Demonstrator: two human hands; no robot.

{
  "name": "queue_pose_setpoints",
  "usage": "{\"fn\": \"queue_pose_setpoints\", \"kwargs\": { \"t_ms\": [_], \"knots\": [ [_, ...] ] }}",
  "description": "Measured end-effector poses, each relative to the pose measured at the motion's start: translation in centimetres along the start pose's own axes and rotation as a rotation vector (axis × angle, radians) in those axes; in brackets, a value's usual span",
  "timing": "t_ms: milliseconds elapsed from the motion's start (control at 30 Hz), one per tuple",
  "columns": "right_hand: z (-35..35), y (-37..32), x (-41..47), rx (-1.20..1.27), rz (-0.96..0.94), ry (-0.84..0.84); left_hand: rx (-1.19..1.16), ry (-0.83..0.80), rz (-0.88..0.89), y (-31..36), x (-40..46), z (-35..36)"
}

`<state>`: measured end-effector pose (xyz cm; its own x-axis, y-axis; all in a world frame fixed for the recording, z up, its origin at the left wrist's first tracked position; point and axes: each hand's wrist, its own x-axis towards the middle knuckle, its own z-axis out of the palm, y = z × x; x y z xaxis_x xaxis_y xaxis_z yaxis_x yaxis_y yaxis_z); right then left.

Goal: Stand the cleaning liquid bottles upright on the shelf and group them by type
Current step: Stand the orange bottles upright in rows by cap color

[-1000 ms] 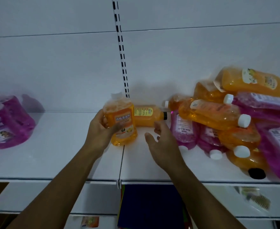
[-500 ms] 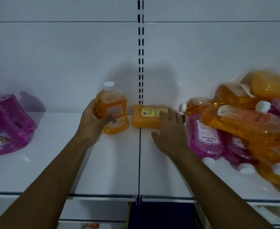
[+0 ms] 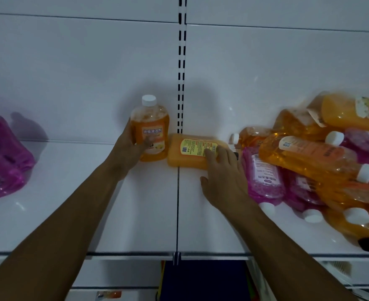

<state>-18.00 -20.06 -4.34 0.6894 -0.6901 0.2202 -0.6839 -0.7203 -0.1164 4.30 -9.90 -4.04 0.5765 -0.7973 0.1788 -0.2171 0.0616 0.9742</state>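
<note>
The left hand [image 3: 128, 148] wraps an upright orange bottle [image 3: 149, 129] just left of the slotted upright [image 3: 181, 68] on the shelf [image 3: 70, 213], likely steadying it. Right of that upright, the right hand [image 3: 222, 179] lays nearly straight fingers on a lying orange bottle [image 3: 192, 154], presumably to raise it alongside its kind.

A person's left hand [image 3: 126, 152] grips an upright orange bottle [image 3: 149, 132], white cap up, near the back wall of a white shelf [image 3: 81, 213]. Just beside it, at the shelf seam, a 2nd orange bottle [image 3: 192, 154] lies on its side, yellow label up; the right hand [image 3: 223, 177] rests on it w/ fingers spread over the label end. At right, a heap of orange & purple bottles [image 3: 318, 168] lies tumbled together. At far left, purple bottles [image 3: 2, 161] sit well apart.
</note>
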Motion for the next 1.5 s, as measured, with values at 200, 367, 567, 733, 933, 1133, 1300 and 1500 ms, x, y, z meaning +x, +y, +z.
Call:
{"fn": "queue_pose_setpoints", "kwargs": {
  "t_ms": [200,367,567,733,933,1133,1300,1500],
  "knots": [
    [-1.0,0.3,-2.0,0.043,-0.049,-0.031,0.255,0.396,0.077,1.0,-0.9,2.8],
    [-2.0,1.3,-3.6,0.290,-0.023,0.037,0.665,0.418,0.762,2.6,-3.6,7.6],
    [-3.3,3.5,-6.0,0.579,-0.024,0.145,1.146,-0.443,0.341,1.9,-1.0,13.6],
    [-3.6,5.1,-8.2,0.742,0.076,0.147,1.329,-0.401,0.365,2.2,0.9,15.6],
    [-4.0,6.9,-8.7,0.905,0.167,0.091,1.011,-0.215,0.401,5.4,-1.5,15.5],
    [-4.3,5.8,-8.4,1.199,0.126,0.103,0.110,-0.089,0.277,10.5,-4.5,13.1],
    [-4.6,5.2,-8.7,1.327,0.053,-0.040,-0.183,-0.128,0.167,10.9,-7.0,14.1],
    [-4.4,5.6,-10.3,1.407,0.056,0.015,-0.268,-0.065,0.018,10.3,-8.6,15.7]
  ]
}}
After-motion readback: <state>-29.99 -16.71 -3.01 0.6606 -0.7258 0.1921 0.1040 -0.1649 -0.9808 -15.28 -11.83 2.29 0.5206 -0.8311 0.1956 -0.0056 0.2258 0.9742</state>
